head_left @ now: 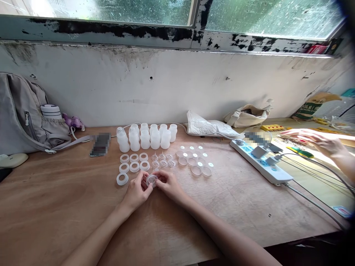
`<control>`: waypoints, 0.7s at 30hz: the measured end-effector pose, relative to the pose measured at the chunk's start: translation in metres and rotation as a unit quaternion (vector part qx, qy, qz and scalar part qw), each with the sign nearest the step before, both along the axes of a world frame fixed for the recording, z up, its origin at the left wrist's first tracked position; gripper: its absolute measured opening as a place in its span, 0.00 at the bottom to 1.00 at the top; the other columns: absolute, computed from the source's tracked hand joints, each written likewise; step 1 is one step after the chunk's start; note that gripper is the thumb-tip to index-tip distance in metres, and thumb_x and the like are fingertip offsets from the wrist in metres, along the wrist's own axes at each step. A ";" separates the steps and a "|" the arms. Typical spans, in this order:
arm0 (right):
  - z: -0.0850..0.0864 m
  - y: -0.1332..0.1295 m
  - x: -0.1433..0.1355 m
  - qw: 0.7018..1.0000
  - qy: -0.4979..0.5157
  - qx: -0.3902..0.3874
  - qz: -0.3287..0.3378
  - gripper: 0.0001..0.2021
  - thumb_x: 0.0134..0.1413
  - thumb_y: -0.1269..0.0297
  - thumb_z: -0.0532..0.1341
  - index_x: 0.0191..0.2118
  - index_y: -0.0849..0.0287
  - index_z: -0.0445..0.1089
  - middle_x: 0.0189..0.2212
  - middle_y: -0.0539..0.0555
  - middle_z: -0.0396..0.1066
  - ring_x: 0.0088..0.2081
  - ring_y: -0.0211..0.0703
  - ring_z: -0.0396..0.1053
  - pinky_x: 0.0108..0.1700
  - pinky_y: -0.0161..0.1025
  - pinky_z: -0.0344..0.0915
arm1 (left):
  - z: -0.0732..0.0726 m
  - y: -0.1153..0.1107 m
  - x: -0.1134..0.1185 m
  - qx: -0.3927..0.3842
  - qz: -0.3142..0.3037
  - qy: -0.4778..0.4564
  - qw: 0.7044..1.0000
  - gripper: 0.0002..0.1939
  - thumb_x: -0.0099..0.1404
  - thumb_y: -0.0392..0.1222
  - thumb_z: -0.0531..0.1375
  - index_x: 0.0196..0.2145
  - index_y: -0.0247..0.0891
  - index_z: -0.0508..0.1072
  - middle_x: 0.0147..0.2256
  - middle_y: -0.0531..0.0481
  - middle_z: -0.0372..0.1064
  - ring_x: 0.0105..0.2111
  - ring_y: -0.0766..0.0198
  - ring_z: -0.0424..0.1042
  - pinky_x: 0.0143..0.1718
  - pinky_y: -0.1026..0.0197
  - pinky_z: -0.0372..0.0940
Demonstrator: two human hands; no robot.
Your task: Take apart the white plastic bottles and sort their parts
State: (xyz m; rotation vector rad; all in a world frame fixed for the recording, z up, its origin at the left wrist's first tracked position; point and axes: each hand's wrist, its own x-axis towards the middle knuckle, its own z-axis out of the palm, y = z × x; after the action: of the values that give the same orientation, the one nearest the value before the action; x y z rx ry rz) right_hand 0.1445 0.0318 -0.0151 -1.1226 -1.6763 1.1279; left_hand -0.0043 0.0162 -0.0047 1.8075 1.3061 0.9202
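Between my left hand [140,187] and my right hand [168,183] is a translucent bottle collar ring [151,180], gripped by the fingertips of both just above the table. A clear piece seems to sit inside it, partly covered by my thumbs. Just beyond my left hand, several white collar rings [134,167] lie in rows. Clear silicone teats [163,163] lie past my fingers in the middle. To their right are thin clear discs [196,170] and small white round pieces [200,164]. Frosted small bottles [144,139] stand upright behind the rings.
A white power strip [262,164] with plugs and cables lies on the right. At the back are a white plastic package [210,125] and a cream pouch [248,115]. A phone [100,144] and a grey backpack [19,114] are left. Another person's hand [318,140] is far right.
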 end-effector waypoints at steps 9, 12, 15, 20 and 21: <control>0.003 -0.001 0.002 0.998 -0.031 0.058 0.011 0.11 0.46 0.73 0.55 0.38 0.58 0.67 0.27 0.50 0.70 0.28 0.36 0.66 0.30 0.32 0.62 | -0.003 0.000 0.001 -0.006 0.028 0.001 1.000 0.08 0.54 0.37 0.54 0.34 0.40 0.59 0.26 0.55 0.66 0.21 0.69 0.67 0.24 0.67 0.60; 0.003 -0.002 0.002 0.997 -0.035 0.066 0.012 0.10 0.46 0.73 0.55 0.37 0.59 0.67 0.26 0.49 0.69 0.27 0.35 0.65 0.29 0.31 0.62 | -0.004 0.000 0.001 0.001 0.029 0.007 1.000 0.09 0.54 0.37 0.54 0.34 0.40 0.59 0.26 0.56 0.65 0.21 0.69 0.66 0.24 0.67 0.59; 0.002 -0.001 0.002 0.997 -0.035 0.063 0.021 0.11 0.45 0.75 0.54 0.37 0.59 0.65 0.26 0.49 0.68 0.27 0.35 0.65 0.28 0.31 0.61 | -0.004 0.000 0.001 0.003 0.027 0.010 1.000 0.08 0.54 0.37 0.53 0.34 0.40 0.59 0.26 0.56 0.65 0.21 0.69 0.65 0.23 0.67 0.59; 0.002 -0.002 0.002 0.996 -0.043 0.073 0.022 0.10 0.45 0.74 0.55 0.36 0.60 0.65 0.25 0.49 0.66 0.26 0.34 0.63 0.28 0.30 0.60 | -0.004 -0.001 0.001 0.004 0.028 0.017 0.999 0.08 0.54 0.38 0.53 0.34 0.40 0.59 0.25 0.56 0.64 0.21 0.68 0.65 0.23 0.67 0.58; 0.002 -0.002 0.002 0.996 -0.044 0.075 0.022 0.10 0.45 0.74 0.55 0.36 0.60 0.65 0.25 0.49 0.66 0.26 0.34 0.63 0.28 0.30 0.60 | -0.004 -0.001 0.001 0.005 0.029 0.017 0.999 0.07 0.55 0.38 0.53 0.33 0.40 0.59 0.24 0.56 0.64 0.20 0.68 0.65 0.23 0.67 0.58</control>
State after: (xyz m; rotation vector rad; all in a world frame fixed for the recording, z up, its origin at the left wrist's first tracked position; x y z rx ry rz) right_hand 0.1460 0.0295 -0.0128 -1.0583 -1.8307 0.9728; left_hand -0.0036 0.0150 -0.0085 1.8090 1.3835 0.9320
